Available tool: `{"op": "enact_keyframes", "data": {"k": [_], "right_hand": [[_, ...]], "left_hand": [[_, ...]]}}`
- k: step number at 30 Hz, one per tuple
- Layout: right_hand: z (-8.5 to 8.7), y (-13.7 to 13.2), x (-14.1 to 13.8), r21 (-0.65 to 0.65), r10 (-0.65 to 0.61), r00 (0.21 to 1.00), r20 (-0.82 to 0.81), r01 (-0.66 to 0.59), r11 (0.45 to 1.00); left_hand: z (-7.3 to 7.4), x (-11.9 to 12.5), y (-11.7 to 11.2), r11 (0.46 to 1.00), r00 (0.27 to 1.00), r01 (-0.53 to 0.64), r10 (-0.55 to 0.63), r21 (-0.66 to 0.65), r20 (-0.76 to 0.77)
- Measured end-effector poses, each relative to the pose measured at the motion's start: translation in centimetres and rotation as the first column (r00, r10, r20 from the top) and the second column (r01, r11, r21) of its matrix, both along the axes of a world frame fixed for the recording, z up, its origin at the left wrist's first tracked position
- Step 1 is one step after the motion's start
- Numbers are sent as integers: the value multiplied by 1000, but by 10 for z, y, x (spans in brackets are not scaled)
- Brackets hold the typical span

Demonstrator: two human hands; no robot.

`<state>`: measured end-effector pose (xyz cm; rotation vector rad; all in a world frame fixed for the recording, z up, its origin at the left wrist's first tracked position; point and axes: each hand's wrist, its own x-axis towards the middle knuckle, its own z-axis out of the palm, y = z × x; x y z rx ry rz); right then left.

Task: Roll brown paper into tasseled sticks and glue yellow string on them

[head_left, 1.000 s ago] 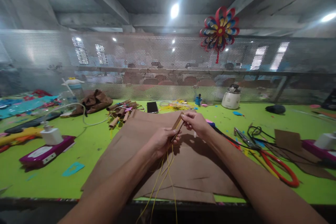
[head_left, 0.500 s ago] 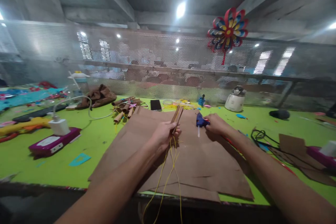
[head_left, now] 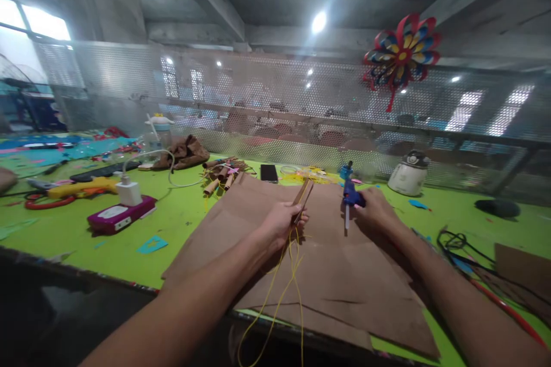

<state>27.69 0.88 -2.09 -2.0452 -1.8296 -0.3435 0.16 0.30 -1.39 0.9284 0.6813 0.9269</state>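
My left hand (head_left: 280,223) is closed around a thin folded strip of brown card (head_left: 302,198) and several yellow strings (head_left: 287,275) that hang down past the table edge. To its right, my right hand (head_left: 375,210) is wrapped round a blue glue gun (head_left: 349,199), whose white nozzle points down at the brown paper (head_left: 318,264). Both hands hover just above this large brown sheet, which lies flat on the green table (head_left: 181,218).
Rolled brown paper tubes (head_left: 221,175) and a black phone (head_left: 269,172) lie behind the sheet. A white charger on a magenta box (head_left: 121,213) sits left, near a yellow glue gun (head_left: 81,188). Black cables (head_left: 456,241) and a white pot (head_left: 407,173) are on the right. A perforated mesh wall bears a paper pinwheel (head_left: 401,57).
My right hand let go of the card strip, moved right and took hold of the blue glue gun. The left hand kept the strip and strings. The view has swung left.
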Motion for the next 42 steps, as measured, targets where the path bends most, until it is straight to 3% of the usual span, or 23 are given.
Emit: {"op": "enact_keyframes", "data": {"k": [3,4,5,7,8,9,12,15,19,28,36,42], "right_hand": [[20,-16,3,79,43,984,-171,-29,996],[26,-24,1,97,126,934,-335,-99,990],[31,-32,-3,138,242,831,-501,-200,970],[40,-49,-17,163,421,560,-714,-451,877],[42,-57,-27,148,419,464,-781,-514,845],[44,-63,-36,106,398,423,-814,-566,818],[46,-71,-60,27,366,423,-829,-623,782],[43,-69,-72,19,368,438,-820,-623,782],[38,-64,-74,0,325,457,-828,-580,815],[33,-60,-71,39,291,405,-867,-527,849],[30,-55,-68,89,286,343,-895,-491,867],[28,-51,-64,176,319,224,-921,-493,852]], "left_hand": [[-3,2,2,999,999,-41,41,8,-8],[-4,3,2,998,999,-54,54,11,-9],[-4,3,3,998,998,-67,67,15,-9],[-3,3,3,996,996,-91,91,17,0],[-1,3,3,995,995,-99,99,17,11],[0,2,3,995,995,-101,101,17,25],[4,0,3,993,993,-113,112,31,49],[5,-1,2,992,992,-122,120,38,42],[5,0,0,994,994,-102,101,33,34],[12,2,-7,997,996,-79,79,9,43],[12,2,-9,998,996,-63,64,-27,64],[11,2,-7,998,997,-50,52,-34,61]]}}
